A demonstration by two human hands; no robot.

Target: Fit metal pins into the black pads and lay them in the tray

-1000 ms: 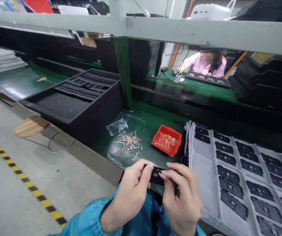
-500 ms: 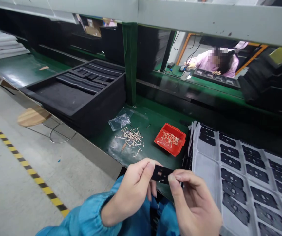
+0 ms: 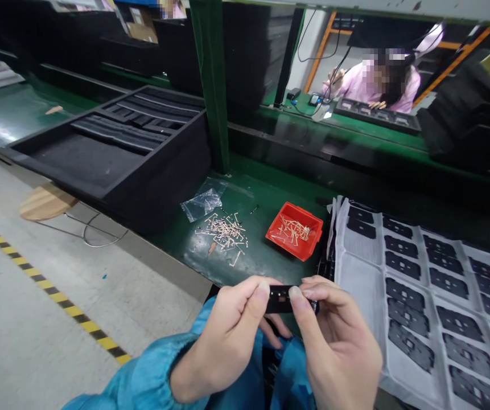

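Both my hands pinch one small flat black plastic part just in front of the green bench edge. My left hand grips its left end between thumb and fingers. My right hand holds the right end, thumb pressed on its top face. Blue sleeves cover my forearms. Beyond the part sits a red tray with small tan pins inside, and a loose pile of the same pins lies on the bench to its left.
A white sheet with rows of several black parts spreads at the right. A crumpled clear bag lies behind the pins. A big black foam tray sits at left, a green post behind. Another person in pink works across the bench.
The view dipped and drew closer. My hands levelled the black part from a tilt, and my right thumb slid onto its top face.
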